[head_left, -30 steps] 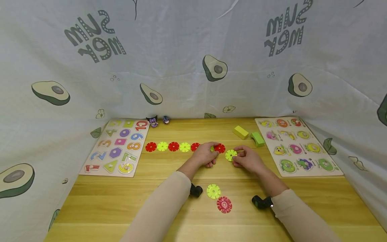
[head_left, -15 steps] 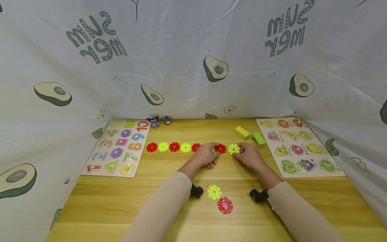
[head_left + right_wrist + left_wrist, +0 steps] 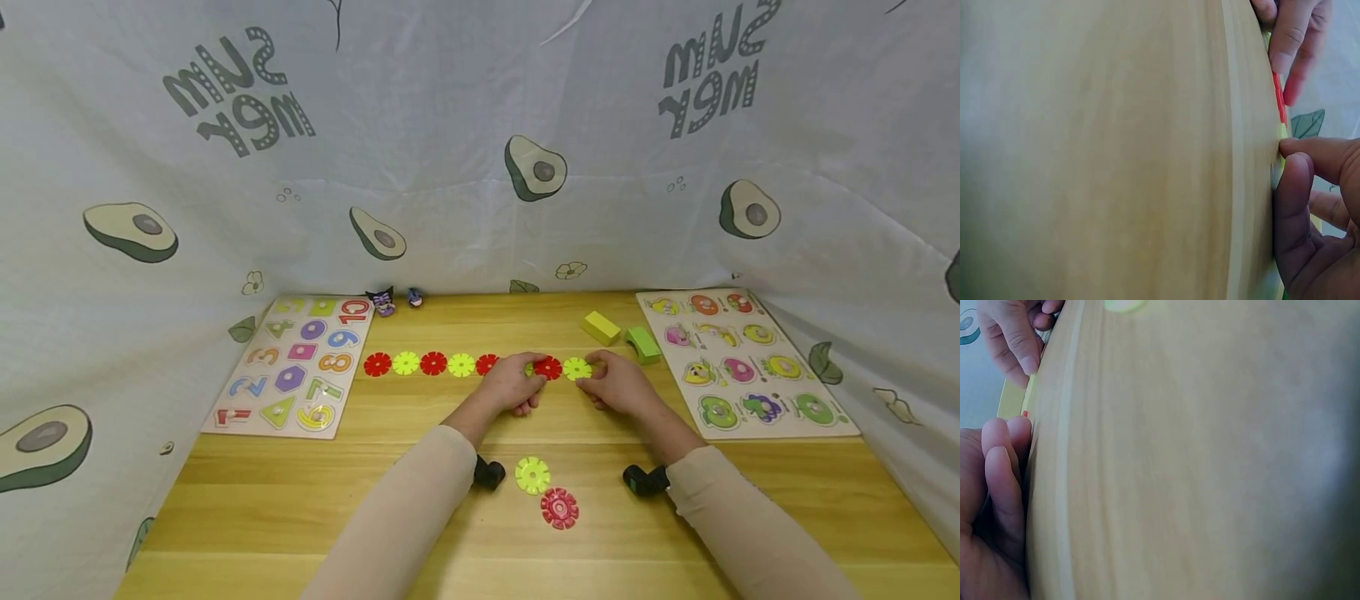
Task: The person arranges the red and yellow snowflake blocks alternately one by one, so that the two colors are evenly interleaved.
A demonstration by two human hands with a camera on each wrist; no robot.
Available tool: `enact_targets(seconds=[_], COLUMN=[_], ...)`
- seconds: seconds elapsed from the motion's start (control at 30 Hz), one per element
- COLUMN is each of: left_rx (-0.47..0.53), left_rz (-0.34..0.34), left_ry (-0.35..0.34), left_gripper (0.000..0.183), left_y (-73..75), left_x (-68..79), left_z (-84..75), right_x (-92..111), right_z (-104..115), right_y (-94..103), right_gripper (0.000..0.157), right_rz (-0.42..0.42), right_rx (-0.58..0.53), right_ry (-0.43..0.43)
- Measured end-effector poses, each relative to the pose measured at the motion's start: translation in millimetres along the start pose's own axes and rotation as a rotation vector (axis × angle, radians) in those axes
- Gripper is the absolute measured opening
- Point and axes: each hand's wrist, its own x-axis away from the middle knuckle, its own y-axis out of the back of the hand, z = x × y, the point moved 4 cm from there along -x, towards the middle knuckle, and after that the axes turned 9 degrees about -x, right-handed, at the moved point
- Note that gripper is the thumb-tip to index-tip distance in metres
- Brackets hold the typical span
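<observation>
A row of notched plastic snowflake discs, alternating red and yellow, runs across the table. At its right end my left hand holds a red snowflake disc between thumb and forefinger. My right hand pinches the yellow snowflake disc just right of it; their edges lie close, and whether they interlock cannot be made out. Part of the row sits hidden under my left hand. In the right wrist view, the red disc appears edge-on between both hands. Nearer me lie a loose yellow disc and a pinkish-red disc.
A number puzzle board stands at the left, a fruit puzzle board at the right. Behind my right hand are a yellow block and a green arch block. Two small figurines, one a purple figurine, stand near the back curtain.
My right hand has brought the yellow snowflake disc up and into line with the row, beside the red one. Lately it shifted slightly left. My left hand stays in place.
</observation>
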Motion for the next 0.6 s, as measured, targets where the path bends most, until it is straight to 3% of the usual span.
enact_targets(seconds=[0.33, 0.6], left_rx=[-0.025, -0.030], left_rz=[0.011, 0.006], left_ry=[-0.010, -0.041], left_gripper=[0.042, 0.044], left_y=[-0.9, -0.7], left_x=[1.0, 0.7], left_z=[-0.6, 0.7], right_x=[2, 19], right_z=[-2, -4], right_y=[1.0, 4.5], right_gripper=[0.051, 0.055], right_rz=[0.025, 0.077], right_rx=[-0.030, -0.085], right_ry=[-0.003, 0.012])
